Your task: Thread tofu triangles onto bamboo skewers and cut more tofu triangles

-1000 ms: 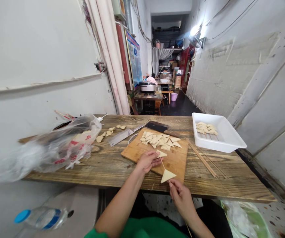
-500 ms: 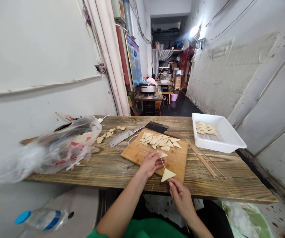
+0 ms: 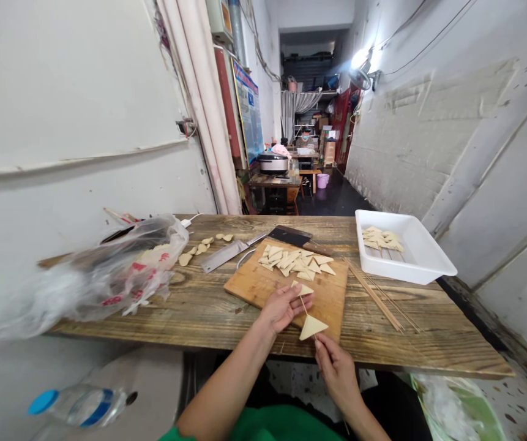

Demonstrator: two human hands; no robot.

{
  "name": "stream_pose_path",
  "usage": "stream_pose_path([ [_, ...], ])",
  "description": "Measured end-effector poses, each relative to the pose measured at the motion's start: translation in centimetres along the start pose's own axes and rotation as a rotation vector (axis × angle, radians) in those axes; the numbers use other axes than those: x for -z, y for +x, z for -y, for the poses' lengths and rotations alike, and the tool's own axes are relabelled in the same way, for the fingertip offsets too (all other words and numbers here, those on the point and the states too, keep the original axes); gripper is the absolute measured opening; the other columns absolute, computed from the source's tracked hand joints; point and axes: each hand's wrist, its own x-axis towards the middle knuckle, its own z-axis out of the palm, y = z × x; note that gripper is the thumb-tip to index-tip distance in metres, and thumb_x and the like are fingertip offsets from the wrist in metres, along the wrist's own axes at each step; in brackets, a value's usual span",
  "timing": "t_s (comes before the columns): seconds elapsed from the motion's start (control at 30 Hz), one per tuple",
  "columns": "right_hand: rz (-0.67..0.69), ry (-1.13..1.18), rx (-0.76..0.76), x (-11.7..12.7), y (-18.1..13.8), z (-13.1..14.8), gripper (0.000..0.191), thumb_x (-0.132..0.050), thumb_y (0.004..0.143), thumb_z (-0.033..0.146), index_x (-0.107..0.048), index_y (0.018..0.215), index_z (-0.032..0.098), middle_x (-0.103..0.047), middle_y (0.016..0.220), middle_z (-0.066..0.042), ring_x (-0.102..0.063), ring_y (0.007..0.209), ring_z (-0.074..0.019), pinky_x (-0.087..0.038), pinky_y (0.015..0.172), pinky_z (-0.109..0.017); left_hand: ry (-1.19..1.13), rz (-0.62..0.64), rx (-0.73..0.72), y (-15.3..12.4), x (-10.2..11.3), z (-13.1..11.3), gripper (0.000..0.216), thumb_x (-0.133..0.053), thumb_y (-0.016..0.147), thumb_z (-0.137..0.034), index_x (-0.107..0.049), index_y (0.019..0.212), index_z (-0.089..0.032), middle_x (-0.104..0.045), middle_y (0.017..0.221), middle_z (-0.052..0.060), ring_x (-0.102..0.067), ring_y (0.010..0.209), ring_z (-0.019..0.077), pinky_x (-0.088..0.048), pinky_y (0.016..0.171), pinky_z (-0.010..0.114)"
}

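Note:
My left hand (image 3: 283, 308) pinches a pale triangular slice (image 3: 305, 290) at the tip of a thin wooden skewer, above the cutting board (image 3: 254, 283). Farther down the same skewer sits a second triangular slice (image 3: 313, 327). Just below that slice my right hand (image 3: 336, 365) grips the skewer (image 3: 316, 336), whose lower end runs down past the table edge. On the board's far half lies a heap of similar triangular slices (image 3: 291, 260).
A white tray (image 3: 410, 266) with skewered triangles stands at right, beside loose skewers (image 3: 377, 300). Two cleavers, one with a bright blade (image 3: 224, 254) and one dark (image 3: 288, 235), lie behind and left of the board. A plastic bag (image 3: 139, 269) covers the table's left end.
Both hands have shifted very slightly right with the skewer and its two slices. The left fingers look a little straighter around the upper slice.

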Motion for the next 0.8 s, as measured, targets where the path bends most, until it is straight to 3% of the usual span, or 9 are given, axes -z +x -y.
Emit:
stream_pose_path([
  [0.57,0.009,-0.038,0.013,0.2,-0.1,0.2,0.037,-0.046,0.085,0.042,-0.064,0.100,0.013,-0.059,0.062,-0.003,-0.050,0.051,-0.0129,-0.039,0.046,-0.021,0.029,0.052,0.005,-0.4,-0.1,0.8,0.010,-0.060,0.078,-0.018,-0.058,0.083,-0.009,-0.068,0.083,0.014,-0.067,0.077,0.0202,-0.052,0.076,0.034],
  [0.8,-0.014,-0.090,0.095,0.4,0.3,1.2,0.034,-0.046,0.086,0.037,-0.065,0.099,0.013,-0.063,0.066,-0.004,-0.055,0.054,-0.0134,-0.044,0.052,-0.021,0.028,0.035,0.012,-0.4,-0.4,1.0,0.011,-0.061,0.078,-0.018,-0.058,0.083,-0.009,-0.067,0.084,0.014,-0.066,0.077,0.0199,-0.053,0.073,0.032],
])
